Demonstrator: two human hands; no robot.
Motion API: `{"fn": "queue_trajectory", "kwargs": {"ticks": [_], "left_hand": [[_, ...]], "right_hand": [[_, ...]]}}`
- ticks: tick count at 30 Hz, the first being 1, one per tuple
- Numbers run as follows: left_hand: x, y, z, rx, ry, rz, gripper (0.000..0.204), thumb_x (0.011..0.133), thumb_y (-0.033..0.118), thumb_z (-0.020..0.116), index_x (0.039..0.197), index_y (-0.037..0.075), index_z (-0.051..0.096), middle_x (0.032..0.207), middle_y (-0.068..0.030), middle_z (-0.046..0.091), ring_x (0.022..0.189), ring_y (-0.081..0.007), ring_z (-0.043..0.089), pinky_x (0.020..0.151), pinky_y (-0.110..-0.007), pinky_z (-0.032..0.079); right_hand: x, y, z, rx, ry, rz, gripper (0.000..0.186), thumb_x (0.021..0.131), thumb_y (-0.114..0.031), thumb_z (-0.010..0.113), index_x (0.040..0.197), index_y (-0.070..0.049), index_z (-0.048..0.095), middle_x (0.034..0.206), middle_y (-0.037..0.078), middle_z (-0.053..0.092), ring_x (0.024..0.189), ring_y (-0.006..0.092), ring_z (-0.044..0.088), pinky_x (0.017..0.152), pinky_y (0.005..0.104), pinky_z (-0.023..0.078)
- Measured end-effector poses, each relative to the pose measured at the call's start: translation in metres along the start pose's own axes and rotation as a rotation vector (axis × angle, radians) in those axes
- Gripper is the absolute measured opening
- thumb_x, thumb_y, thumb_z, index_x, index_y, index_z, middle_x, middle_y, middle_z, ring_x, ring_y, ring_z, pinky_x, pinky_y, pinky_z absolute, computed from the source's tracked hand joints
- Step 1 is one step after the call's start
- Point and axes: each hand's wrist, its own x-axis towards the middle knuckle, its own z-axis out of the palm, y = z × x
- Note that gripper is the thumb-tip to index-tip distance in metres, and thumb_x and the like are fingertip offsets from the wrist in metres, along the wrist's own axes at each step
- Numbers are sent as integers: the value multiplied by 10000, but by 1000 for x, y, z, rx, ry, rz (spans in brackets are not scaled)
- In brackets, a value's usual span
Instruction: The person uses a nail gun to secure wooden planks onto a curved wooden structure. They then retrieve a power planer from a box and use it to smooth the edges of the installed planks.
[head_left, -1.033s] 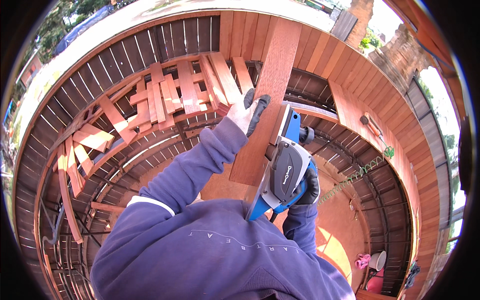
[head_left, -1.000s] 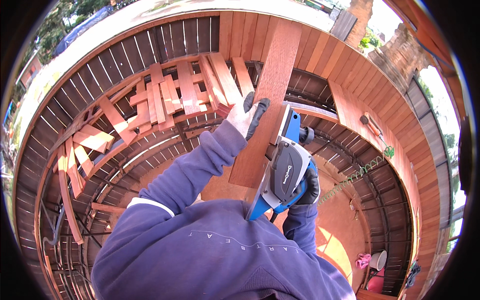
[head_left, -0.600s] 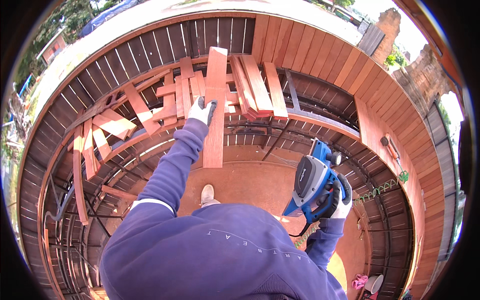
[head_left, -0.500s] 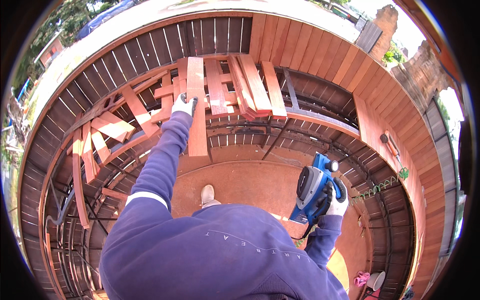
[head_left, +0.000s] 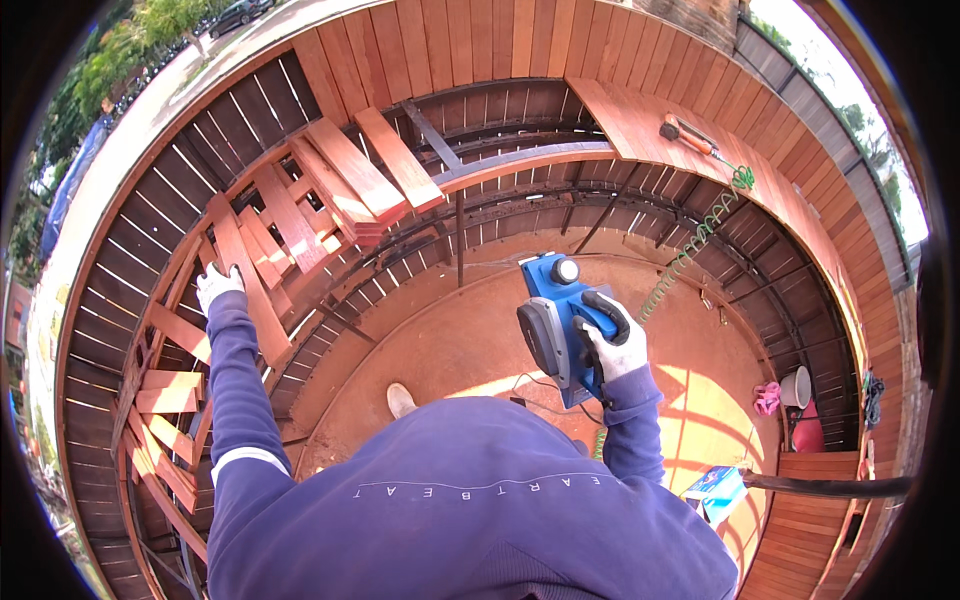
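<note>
Planer (head_left: 560, 312) — partly behind right hand (head_left: 620, 342)

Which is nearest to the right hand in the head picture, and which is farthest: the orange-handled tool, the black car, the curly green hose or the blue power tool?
1. Blue power tool: held in the right hand.
2. Curly green hose: its closest part is just up and right.
3. Orange-handled tool: farther up, on the wooden ledge.
4. Black car: outside, far top left.
</note>
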Motion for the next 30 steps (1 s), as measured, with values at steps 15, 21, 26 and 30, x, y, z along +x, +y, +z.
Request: {"fn": "queue_trajectory", "kwargs": {"ticks": [15, 21, 26, 30], "left_hand": [[-218, 262, -220, -417, -654, 1235, 687, 926, 526, 540, 1333, -24, 476, 1131, -185, 662, 1043, -325, 654, 876, -395, 523], [-181, 260, -213, -261, -641, 1728, 538, 896, 407, 619, 1263, 20, 550, 1083, -175, 663, 1000, -329, 646, 879, -423, 519], [-173, 265, -222, 7, -642, 1983, 492, 809, 257, 712, 1263, 121, 579, 1152, -126, 634, 1087, -314, 594, 910, -428, 506], [-167, 256, -232, -168, -452, 1985, 530, 840, 246, 687, 1343, 154, 546, 1272, -123, 573, 1179, -317, 542, 966, -435, 479]], "right_hand": [[-16, -10, 58, -141, -121, -358, 409, 798, -46, 747, 1197, -23, 657, 1142, 156, 696, 1044, 256, 680, 928, 330, 520], [-21, -7, 51, -225, -251, -448, 408, 792, -84, 769, 1183, -36, 661, 1138, 151, 698, 1032, 285, 683, 926, 350, 525], [-21, -13, 49, -329, -377, -542, 402, 803, -133, 762, 1188, -63, 666, 1152, 153, 691, 1064, 303, 666, 951, 362, 511], [-12, -8, 47, -197, -364, -435, 391, 798, -96, 768, 1176, -45, 681, 1121, 145, 710, 1014, 246, 697, 909, 337, 533]]}}
